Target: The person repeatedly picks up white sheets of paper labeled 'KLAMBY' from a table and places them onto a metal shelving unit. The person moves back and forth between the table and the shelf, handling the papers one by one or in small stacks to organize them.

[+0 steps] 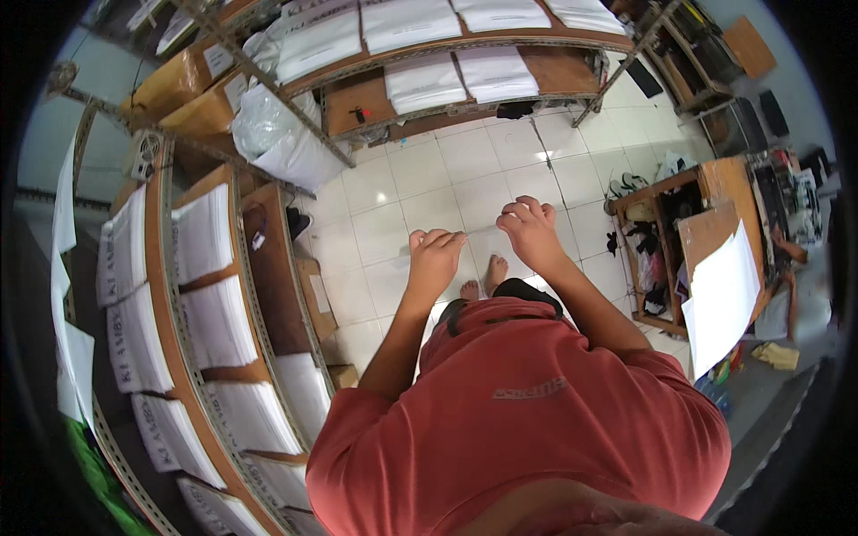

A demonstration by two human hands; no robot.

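My left hand point(435, 259) is raised in front of my body, fingers bent and thumb and fingertips drawn together. To its right and slightly farther off, my right hand point(529, 234) is held the same way, its fingers curled in. A small gap parts the two hands, with the tiled floor point(429, 170) showing below them. Something faint and clear may stretch between the fingertips, but it is too indistinct to name. Neither hand touches a shelf or a stack.
On the left, a metal-framed shelf point(161, 268) bears stacks of white sheets point(219, 322). A rack point(357, 98) ahead carries more stacks. White plastic bags point(277, 134) bulge beside it. At right stands a wooden cabinet point(719, 183) with white paper point(722, 299); another person's arm point(788, 250) shows beyond.
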